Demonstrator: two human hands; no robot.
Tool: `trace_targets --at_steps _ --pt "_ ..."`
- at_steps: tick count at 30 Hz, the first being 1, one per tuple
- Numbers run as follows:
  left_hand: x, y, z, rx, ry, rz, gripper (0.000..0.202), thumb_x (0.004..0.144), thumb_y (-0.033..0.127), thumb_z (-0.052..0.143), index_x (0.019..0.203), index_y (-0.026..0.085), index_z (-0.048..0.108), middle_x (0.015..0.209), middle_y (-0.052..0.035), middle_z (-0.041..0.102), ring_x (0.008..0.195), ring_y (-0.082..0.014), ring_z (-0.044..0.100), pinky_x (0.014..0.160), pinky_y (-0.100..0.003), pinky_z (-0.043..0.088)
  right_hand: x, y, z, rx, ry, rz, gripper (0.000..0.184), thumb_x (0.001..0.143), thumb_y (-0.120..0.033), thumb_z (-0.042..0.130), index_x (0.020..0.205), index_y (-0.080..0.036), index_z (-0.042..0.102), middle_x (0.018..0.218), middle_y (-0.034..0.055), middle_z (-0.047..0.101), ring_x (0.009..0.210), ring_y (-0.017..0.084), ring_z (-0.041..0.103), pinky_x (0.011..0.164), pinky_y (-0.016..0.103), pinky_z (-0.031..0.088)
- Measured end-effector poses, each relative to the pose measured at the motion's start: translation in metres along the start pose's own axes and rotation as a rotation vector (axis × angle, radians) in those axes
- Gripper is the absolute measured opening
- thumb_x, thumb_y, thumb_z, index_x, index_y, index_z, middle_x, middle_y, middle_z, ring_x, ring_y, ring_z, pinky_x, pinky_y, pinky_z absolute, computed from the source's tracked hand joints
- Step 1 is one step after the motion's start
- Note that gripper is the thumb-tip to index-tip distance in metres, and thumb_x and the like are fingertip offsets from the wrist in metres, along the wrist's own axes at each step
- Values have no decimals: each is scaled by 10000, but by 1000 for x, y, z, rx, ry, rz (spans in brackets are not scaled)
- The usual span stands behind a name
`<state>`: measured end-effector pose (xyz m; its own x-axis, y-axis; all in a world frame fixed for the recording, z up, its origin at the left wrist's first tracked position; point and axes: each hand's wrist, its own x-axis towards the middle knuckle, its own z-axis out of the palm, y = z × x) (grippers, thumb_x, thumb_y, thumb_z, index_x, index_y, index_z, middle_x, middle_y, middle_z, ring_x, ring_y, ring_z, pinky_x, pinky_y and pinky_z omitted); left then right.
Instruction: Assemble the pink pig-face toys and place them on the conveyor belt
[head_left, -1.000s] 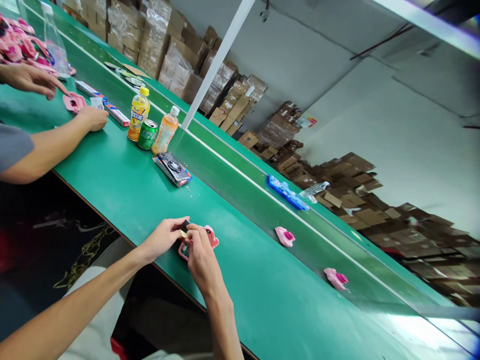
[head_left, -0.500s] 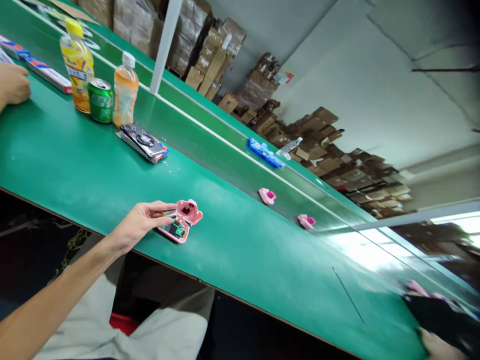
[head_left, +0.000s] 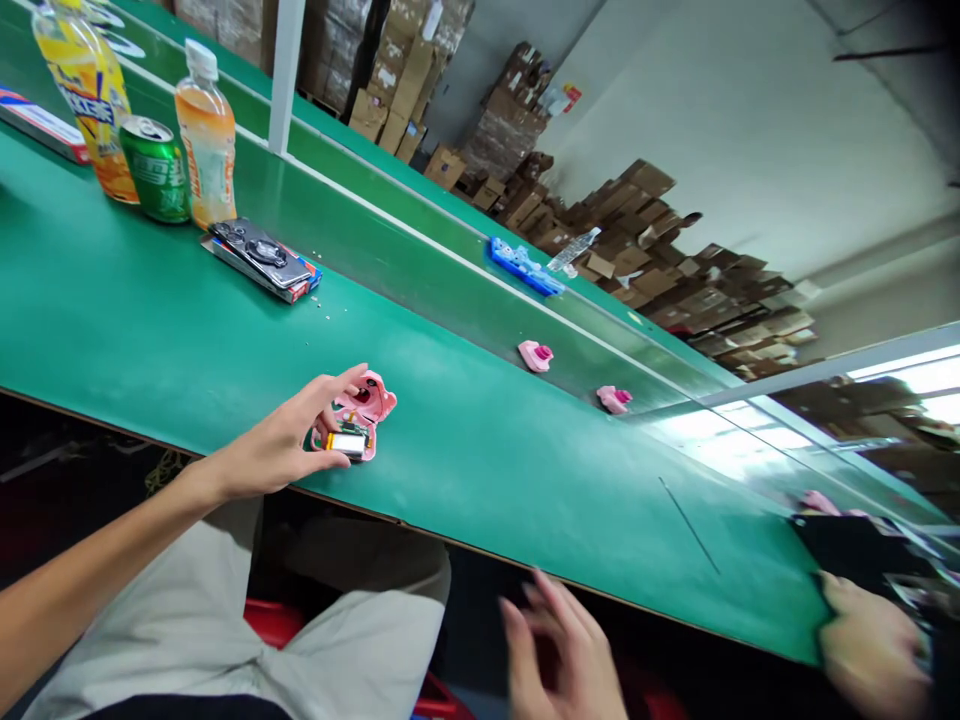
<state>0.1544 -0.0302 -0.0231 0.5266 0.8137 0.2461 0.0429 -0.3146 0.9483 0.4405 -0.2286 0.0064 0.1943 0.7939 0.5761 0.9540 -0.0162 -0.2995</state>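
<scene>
An opened pink toy camera case [head_left: 369, 400] lies on the green table with a circuit board in its lower half. A silver battery [head_left: 348, 444] with a yellow end rests over the board. My left hand [head_left: 300, 430] is at the case, thumb and index finger spread apart around the battery. Its other fingers curl by the yellow end; whether they touch it I cannot tell. Down at the bottom, in front of the table edge, my right hand [head_left: 562, 650] is slightly blurred, its fingers apart and nothing visible in them.
Two drink bottles [head_left: 206, 140], a green can [head_left: 155, 170] and a phone [head_left: 262, 255] on a box stand at left. Two pink pieces [head_left: 535, 355] and a blue tray [head_left: 525, 266] sit beyond. Another person's hand [head_left: 870, 640] is by a black object [head_left: 847, 545] at right.
My left hand has spread its thumb and index finger; the battery it pinched now lies over the board. My right hand has come into view from below. The whole view has shifted slightly.
</scene>
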Motion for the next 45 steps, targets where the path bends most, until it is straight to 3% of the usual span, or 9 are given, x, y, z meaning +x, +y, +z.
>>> trace_targets --at_steps 4,6,9,18,22,24,30,38,45 --pt "2 3 -4 132 -143 158 866 923 176 668 1613 396 193 1511 -77 491 1320 -251 545 1140 -431 438 88 -71 57 272 -475 -414 465 992 -189 565 1448 -262 511 1393 101 625 1237 239 633 1016 403 568" --pt "4 5 -4 142 -177 211 839 954 150 622 1616 404 174 1536 -79 474 1463 -261 408 1204 -446 359 118 -94 77 310 -641 -557 384 997 -126 516 1361 -235 572 1320 94 667 1221 233 641 1010 408 571" --pt "5 5 -4 110 -157 211 835 960 153 623 1615 406 172 1520 -87 487 1460 -249 422 1195 -429 374 134 -103 88 290 -735 -627 255 988 -111 524 1196 -208 634 1148 76 723 1037 215 700 881 376 610" --pt "-5 6 -3 149 -115 274 853 860 126 721 1587 311 313 1513 -113 487 1430 -271 427 1196 -445 372 131 -82 89 425 -599 -630 286 976 -135 575 1210 -222 715 1130 50 774 995 195 729 879 344 624" --pt "-4 3 6 306 139 104 390 940 146 615 1323 215 628 1241 -98 622 1210 -251 565 1084 -431 471 136 -77 91 483 -579 -575 309 962 -133 615 1215 -266 731 1085 17 788 971 178 734 855 322 632" --pt "-1 -1 11 344 189 28 219 979 169 574 1149 191 710 1106 -74 642 1062 -224 625 981 -382 519 134 -74 92 496 -560 -574 332 963 -121 610 1229 -282 725 1096 13 786 972 172 735 847 318 636" --pt "4 -6 19 432 166 -22 211 1013 183 524 1108 187 712 1062 -55 622 890 -185 664 835 -320 538 123 -66 97 447 -524 -598 381 986 -135 571 1314 -299 678 1165 37 768 1001 199 735 846 370 652" --pt "0 -7 21 447 217 -52 185 1030 182 481 989 175 662 1016 -38 623 879 -174 650 808 -304 521 119 -60 109 137 -534 -888 390 998 -99 508 1354 -187 641 1253 114 728 1045 253 708 854 434 639" --pt "-1 -10 21 482 189 -33 202 1049 197 435 1005 174 631 1017 -44 605 889 -175 642 806 -313 526 114 -63 115 6 -528 -965 396 986 -64 496 1362 -103 612 1276 167 707 1089 288 678 858 453 623"
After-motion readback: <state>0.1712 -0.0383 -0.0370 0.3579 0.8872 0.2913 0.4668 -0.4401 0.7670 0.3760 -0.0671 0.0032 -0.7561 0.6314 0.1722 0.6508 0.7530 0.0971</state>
